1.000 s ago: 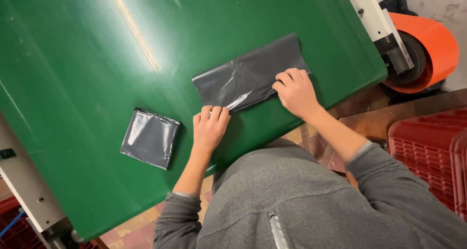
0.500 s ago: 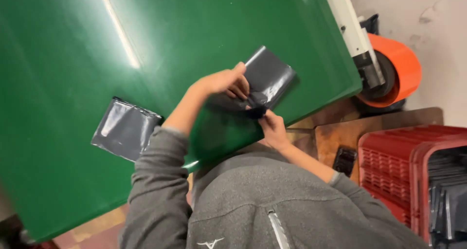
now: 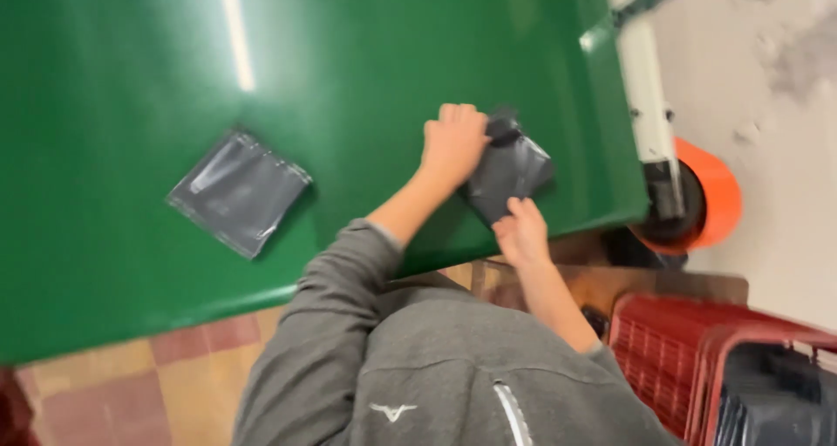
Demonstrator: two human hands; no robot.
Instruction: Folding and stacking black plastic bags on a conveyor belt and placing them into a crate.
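Folded smaller since before — dark bag [image 3: 510, 174] under left hand [image 3: 452, 143], right hand [image 3: 521, 230].

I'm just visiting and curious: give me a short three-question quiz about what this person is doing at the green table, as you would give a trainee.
1. True or false: both hands are on the same grey plastic bag.
2. Which hand presses on the bag's upper part? A) left hand B) right hand
3. Fill in: a second folded grey bag lies flat on the green table, to the ____ of the hands in the picture.

Key
1. True: both hands touch it, near the table's edge.
2. A: the left hand lies over the top, while the right hand holds the near edge.
3. left; no hand touches it.
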